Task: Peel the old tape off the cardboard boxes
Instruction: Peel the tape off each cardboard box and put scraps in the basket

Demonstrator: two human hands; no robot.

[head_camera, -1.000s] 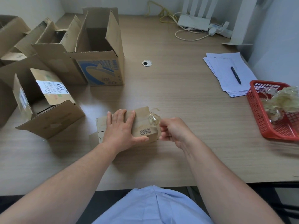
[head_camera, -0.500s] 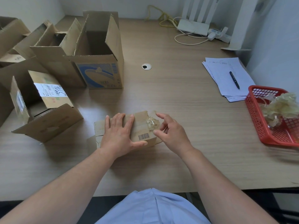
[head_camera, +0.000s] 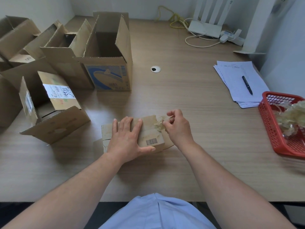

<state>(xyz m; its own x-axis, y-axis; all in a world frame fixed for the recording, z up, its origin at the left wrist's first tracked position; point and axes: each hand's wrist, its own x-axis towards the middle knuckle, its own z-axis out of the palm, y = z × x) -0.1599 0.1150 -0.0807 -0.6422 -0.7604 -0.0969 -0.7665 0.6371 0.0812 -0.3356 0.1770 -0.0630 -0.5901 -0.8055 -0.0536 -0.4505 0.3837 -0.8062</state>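
While left hand (head_camera: 127, 138) presses small box (head_camera: 148, 128) flat-fingered, right hand (head_camera: 178, 128) pinches tape (head_camera: 159, 124); red basket (head_camera: 268, 118) nearby

We have one view, from a wide-angle camera worn on the head; it faces forward and steeply down over the table (head_camera: 189, 100); the shirt (head_camera: 156, 212) shows at the bottom edge; the left hand (head_camera: 127, 138) and right hand (head_camera: 177, 128) sit close, just below the middle; the boxes (head_camera: 105, 52) fill the upper left; the basket (head_camera: 272, 129) is cut by the right edge; the wall (head_camera: 145, 5) closes the top; straight lines bow toward the edges.
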